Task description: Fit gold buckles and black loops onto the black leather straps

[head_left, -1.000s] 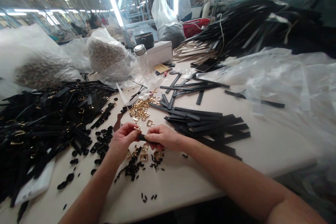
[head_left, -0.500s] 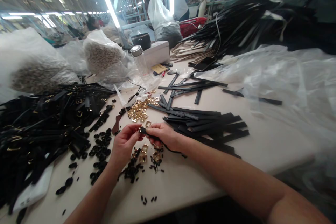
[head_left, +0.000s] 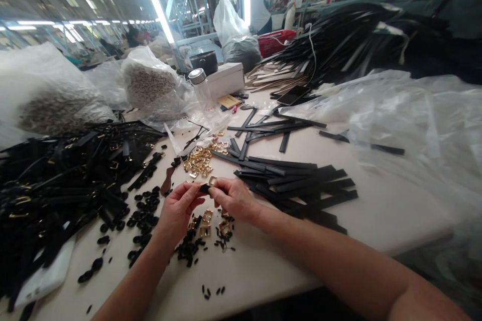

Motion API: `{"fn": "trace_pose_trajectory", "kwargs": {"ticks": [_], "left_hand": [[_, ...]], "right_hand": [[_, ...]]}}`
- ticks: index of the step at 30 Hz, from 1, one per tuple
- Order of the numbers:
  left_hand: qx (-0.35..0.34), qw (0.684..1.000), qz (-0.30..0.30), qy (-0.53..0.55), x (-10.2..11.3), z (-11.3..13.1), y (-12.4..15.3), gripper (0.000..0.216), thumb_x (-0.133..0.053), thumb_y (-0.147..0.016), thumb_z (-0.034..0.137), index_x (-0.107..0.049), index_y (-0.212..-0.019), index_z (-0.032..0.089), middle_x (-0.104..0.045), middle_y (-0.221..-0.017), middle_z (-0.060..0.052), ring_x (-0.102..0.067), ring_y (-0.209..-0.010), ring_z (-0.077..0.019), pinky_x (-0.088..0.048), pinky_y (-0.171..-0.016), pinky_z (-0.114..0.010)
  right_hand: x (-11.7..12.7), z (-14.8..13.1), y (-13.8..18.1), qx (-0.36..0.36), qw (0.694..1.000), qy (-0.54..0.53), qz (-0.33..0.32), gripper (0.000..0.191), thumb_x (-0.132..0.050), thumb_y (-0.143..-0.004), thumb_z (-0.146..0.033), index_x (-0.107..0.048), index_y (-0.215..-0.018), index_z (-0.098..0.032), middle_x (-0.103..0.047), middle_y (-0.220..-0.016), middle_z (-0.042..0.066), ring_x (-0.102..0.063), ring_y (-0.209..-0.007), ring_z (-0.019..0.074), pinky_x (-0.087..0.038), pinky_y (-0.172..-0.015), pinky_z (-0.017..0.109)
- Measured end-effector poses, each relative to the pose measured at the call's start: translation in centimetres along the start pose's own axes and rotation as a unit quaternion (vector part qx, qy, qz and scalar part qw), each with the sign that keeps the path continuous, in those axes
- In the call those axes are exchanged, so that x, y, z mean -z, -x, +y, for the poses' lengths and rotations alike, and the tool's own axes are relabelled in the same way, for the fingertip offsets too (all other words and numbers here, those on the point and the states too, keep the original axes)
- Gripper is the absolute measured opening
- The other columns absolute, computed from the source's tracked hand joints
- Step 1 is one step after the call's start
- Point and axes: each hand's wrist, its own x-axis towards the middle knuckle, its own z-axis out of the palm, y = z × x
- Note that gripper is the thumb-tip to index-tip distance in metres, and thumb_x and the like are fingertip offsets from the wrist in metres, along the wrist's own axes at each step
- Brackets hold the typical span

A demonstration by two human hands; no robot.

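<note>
Between my two hands is the end of a black strap [head_left: 205, 188], pinched from both sides. My left hand [head_left: 179, 206] grips it with thumb and fingertips, and my right hand [head_left: 238, 198] has its thumb and fingers closed on the other side. Any buckle on this end is hidden by my fingers. Just beyond lies a pile of gold buckles [head_left: 199, 160]. Below my hands are a few loose buckles [head_left: 205, 230] and small black pieces [head_left: 188, 248]. Flat black straps [head_left: 297, 180] are heaped to the right of my right hand.
Black straps with buckles [head_left: 56, 180] cover the table's left side, beside scattered round black pieces [head_left: 148, 205]. Filled plastic bags [head_left: 148, 77], a glass bottle [head_left: 203, 93] and a white box [head_left: 226, 80] stand behind. Plastic sheeting [head_left: 406, 110] drapes the right side.
The strap end has turned between my fingers; the gold at its tip and the tail beneath my right hand no longer show. My right hand's fingers have shifted around it.
</note>
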Motion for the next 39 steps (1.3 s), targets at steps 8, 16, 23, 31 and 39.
{"fn": "trace_pose_trajectory", "kwargs": {"ticks": [8, 16, 23, 31, 39], "left_hand": [[0.034, 0.998, -0.046, 0.013, 0.10, 0.00, 0.01, 0.025, -0.087, -0.060, 0.021, -0.074, -0.081, 0.018, -0.071, -0.080, 0.000, -0.062, -0.070, -0.0083, -0.051, -0.067, -0.017], [0.012, 0.999, -0.047, 0.016, 0.11, 0.47, 0.12, 0.018, -0.084, -0.059, 0.017, -0.070, -0.069, 0.017, -0.069, -0.082, 0.000, -0.063, -0.078, -0.0115, -0.051, -0.076, -0.020], [0.045, 0.997, -0.037, 0.056, 0.63, 0.60, -0.19, 0.018, -0.083, -0.060, 0.019, -0.070, -0.071, 0.017, -0.068, -0.080, 0.000, -0.061, -0.071, -0.0087, -0.049, -0.067, -0.016], [0.032, 0.996, -0.086, -0.020, 0.03, 0.01, 0.21, 0.015, -0.080, -0.067, 0.025, -0.071, -0.076, 0.017, -0.069, -0.077, -0.002, -0.062, -0.074, -0.0132, -0.049, -0.072, -0.023], [0.013, 0.993, -0.098, -0.069, 0.57, -0.01, 0.65, 0.020, -0.080, -0.068, 0.028, -0.075, -0.085, 0.018, -0.070, -0.080, -0.003, -0.058, -0.068, -0.0119, -0.047, -0.066, -0.022]], "right_hand": [[-0.02, 0.60, 0.04, 0.136, 0.983, 0.125, 0.015, 0.024, -0.051, -0.090, -0.028, -0.054, -0.068, -0.018, -0.052, -0.061, -0.003, -0.045, -0.057, 0.0091, -0.035, -0.057, 0.020], [0.32, 0.37, -0.01, 0.179, 0.961, 0.209, -0.030, 0.012, -0.052, -0.086, -0.020, -0.061, -0.079, -0.017, -0.060, -0.070, -0.001, -0.051, -0.062, 0.0104, -0.036, -0.061, 0.021], [0.47, 0.53, -0.11, 0.209, 0.929, 0.303, -0.042, 0.017, -0.053, -0.092, -0.027, -0.060, -0.079, -0.018, -0.062, -0.073, 0.001, -0.050, -0.064, 0.0120, -0.033, -0.063, 0.023], [0.40, 0.87, -0.11, 0.232, 0.920, 0.314, -0.040, 0.025, -0.051, -0.096, -0.036, -0.065, -0.085, -0.019, -0.064, -0.074, 0.003, -0.052, -0.066, 0.0131, -0.033, -0.062, 0.023], [0.57, 0.29, 0.06, 0.202, 0.930, 0.307, -0.025, 0.027, -0.051, -0.095, -0.034, -0.066, -0.079, -0.018, -0.064, -0.069, 0.002, -0.052, -0.063, 0.0121, -0.032, -0.060, 0.022]]}}
